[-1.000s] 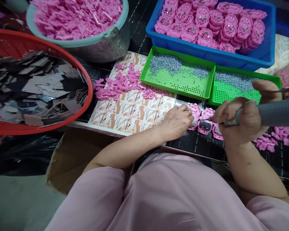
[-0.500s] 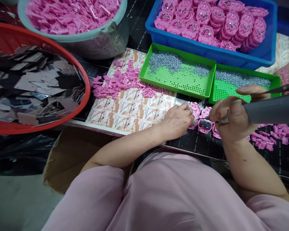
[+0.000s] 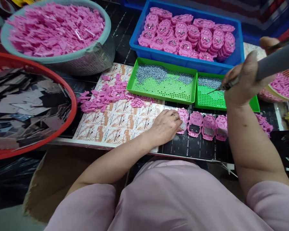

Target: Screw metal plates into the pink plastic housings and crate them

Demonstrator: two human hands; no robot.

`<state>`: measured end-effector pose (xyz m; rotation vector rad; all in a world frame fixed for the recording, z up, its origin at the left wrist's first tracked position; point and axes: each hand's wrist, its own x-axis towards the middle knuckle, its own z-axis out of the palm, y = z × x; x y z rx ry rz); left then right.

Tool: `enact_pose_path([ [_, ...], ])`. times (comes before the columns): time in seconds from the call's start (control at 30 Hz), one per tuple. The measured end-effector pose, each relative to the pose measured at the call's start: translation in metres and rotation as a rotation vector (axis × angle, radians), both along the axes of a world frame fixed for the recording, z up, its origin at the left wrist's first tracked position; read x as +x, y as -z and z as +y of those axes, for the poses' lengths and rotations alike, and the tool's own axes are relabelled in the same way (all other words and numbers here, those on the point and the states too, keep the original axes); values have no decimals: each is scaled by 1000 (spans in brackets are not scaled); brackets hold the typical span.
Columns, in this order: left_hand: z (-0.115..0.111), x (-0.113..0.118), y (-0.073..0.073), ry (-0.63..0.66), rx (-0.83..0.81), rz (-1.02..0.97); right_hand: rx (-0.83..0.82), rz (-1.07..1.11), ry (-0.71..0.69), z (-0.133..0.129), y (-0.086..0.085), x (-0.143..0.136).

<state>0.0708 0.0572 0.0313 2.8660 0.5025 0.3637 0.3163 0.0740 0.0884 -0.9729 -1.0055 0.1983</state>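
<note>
My right hand (image 3: pixel 243 78) is wrapped round a grey electric screwdriver (image 3: pixel 276 62). Its thin bit points left, over the right-hand green tray (image 3: pixel 254 104) of small silver screws (image 3: pixel 208 82). Lower down, my left hand (image 3: pixel 165 126), with a ring on one finger, has its bent fingers on the leftmost pink plastic casing (image 3: pixel 183 115) and holds it against the bench; the hand covers part of that casing. Several more pink casings (image 3: pixel 195 120) lie in a row to its right, with dark or grey plates in their lower parts. My right forearm hides the row's far end.
Another green tray (image 3: pixel 173 93) of screws adjoins on the left. Behind stands a blue crate (image 3: pixel 188 61) of stacked pink casings. A pale basket (image 3: pixel 108 29) of pink parts and a red basket (image 3: pixel 73 106) of flat plates stand left. Loose pink pieces (image 3: pixel 106 96) lie on patterned sheets.
My right hand has lifted the screwdriver away from the leftmost casing, up and over the right green tray. My left hand stays at the casing. The camera view has shifted.
</note>
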Motion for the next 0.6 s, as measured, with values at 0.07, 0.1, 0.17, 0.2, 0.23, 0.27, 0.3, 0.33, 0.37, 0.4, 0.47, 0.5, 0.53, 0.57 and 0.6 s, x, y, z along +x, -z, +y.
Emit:
enact_pose_path([
  [0.07, 1, -1, -1, 7, -5, 11, 152, -66, 144, 15, 12, 1],
  [0.1, 2, -1, -1, 9, -8, 22, 171, -92, 171, 20, 16, 0],
  [0.17, 3, -1, -3, 14, -15, 42, 132, -107, 165, 26, 23, -1],
  [0.2, 3, -1, -4, 16, -18, 49, 117, -108, 164, 27, 25, -1],
  [0.23, 4, -1, -4, 17, -22, 54, 113, -106, 166, 27, 25, -1],
  [0.27, 4, -1, -4, 16, -25, 59, 109, -105, 161, 27, 25, -1],
  [0.3, 4, -1, -5, 16, -27, 65, 102, -104, 149, 26, 24, 0],
  [0.33, 4, -1, -5, 14, -30, 67, 92, -105, 136, 25, 23, 0],
  [0.37, 4, -1, -5, 12, -32, 67, 66, -115, 116, 23, 22, 0],
  [0.4, 4, -1, -5, 11, -33, 65, 42, -126, 105, 22, 21, -1],
  [0.47, 4, -1, -5, 12, -33, 62, -1, -147, 98, 21, 21, -3],
  [0.5, 4, -1, -5, 11, -32, 59, -8, -151, 104, 21, 21, -5],
  [0.53, 5, -1, -5, 9, -31, 58, -9, -150, 107, 22, 20, -6],
  [0.57, 5, -1, -5, 8, -29, 60, 2, -138, 112, 22, 19, -8],
  [0.6, 5, -1, -4, 7, -28, 62, 15, -121, 112, 22, 18, -8],
])
